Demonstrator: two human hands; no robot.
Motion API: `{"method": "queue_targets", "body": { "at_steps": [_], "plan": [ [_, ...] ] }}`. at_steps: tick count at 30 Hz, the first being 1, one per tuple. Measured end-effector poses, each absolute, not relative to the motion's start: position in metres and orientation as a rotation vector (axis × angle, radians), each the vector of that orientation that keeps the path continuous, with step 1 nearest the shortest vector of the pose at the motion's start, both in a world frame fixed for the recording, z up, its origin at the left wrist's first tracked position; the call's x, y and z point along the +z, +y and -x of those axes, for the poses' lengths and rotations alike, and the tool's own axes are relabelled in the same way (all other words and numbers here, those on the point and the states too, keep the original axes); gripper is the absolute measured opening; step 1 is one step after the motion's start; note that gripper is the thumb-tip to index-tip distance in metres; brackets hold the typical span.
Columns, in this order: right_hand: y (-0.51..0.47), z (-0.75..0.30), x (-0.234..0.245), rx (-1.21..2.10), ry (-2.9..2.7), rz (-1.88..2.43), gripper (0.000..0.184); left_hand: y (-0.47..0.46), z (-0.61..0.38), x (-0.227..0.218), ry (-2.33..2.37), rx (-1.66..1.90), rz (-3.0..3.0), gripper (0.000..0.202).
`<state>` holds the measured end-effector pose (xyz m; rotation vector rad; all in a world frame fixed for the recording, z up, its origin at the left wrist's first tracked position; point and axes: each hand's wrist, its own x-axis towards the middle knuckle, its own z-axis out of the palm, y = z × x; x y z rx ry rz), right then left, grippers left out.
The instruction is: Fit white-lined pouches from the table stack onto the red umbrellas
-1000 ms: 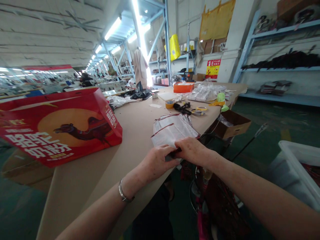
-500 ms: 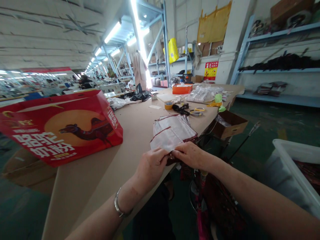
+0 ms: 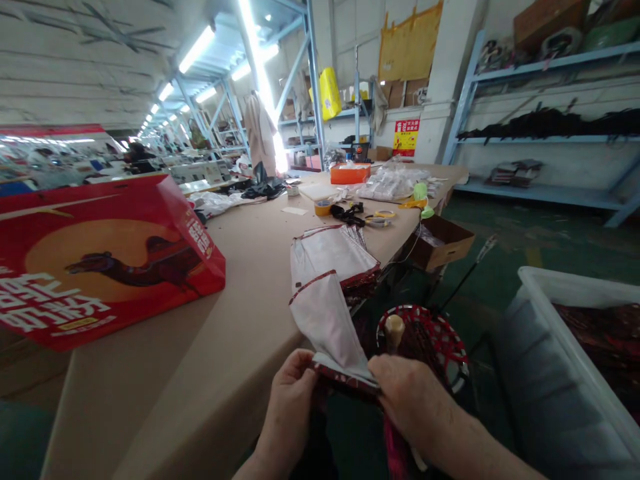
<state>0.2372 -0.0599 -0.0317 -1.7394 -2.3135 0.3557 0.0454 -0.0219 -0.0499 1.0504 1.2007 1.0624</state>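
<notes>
My left hand (image 3: 290, 410) and my right hand (image 3: 413, 403) are both closed on the near end of a clear plastic sleeve (image 3: 327, 320) with a dark red edge. The sleeve hangs off the table's front edge, its far end still touching a stack of similar sleeves (image 3: 333, 250) on the table. Just beyond my right hand stands a red patterned folded umbrella (image 3: 425, 337) with a pale wooden tip (image 3: 394, 328), below the table edge.
A long tan table (image 3: 240, 280) runs away from me. A big red box with a camel picture (image 3: 100, 257) lies on its left. Tape, scissors and plastic bags (image 3: 395, 183) sit further back. An open cardboard box (image 3: 443, 240) and a white bin (image 3: 580, 353) stand at the right.
Both hands have drawn one sleeve off the stack toward me and down past the table edge. The camera has tilted down, bringing the umbrella into view.
</notes>
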Motion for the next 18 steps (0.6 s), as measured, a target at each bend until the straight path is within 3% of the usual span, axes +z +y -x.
{"method": "queue_targets", "body": {
  "at_steps": [4, 7, 10, 12, 15, 18],
  "plan": [
    [-0.075, -0.235, -0.105, 0.749, -2.176, 1.849, 0.023, -0.030, -0.069, -0.064, 1.023, 1.037, -0.558, 0.032],
    [-0.069, -0.247, -0.122, 1.242, -1.377, 1.617, 0.016, -0.033, -0.086, -0.080, 1.017, 0.970, -0.562, 0.031],
    [-0.065, -0.260, -0.109, 1.552, -0.397, 1.106, 0.011, -0.037, -0.101, -0.093, 0.970, 0.733, -0.696, 0.025],
    [-0.068, -0.267, -0.092, 1.718, -0.088, 0.912, 0.013, -0.036, -0.109, -0.088, 0.854, 0.589, -0.694, 0.027],
    [-0.075, -0.279, -0.059, 1.981, -0.180, 0.763, 0.019, -0.020, -0.120, -0.058, 0.748, 0.549, -0.639, 0.027],
    [-0.064, -0.299, -0.028, 1.954, -0.363, 0.666, 0.028, 0.010, -0.133, -0.028, 0.741, 0.564, -0.649, 0.023]
  ]
}}
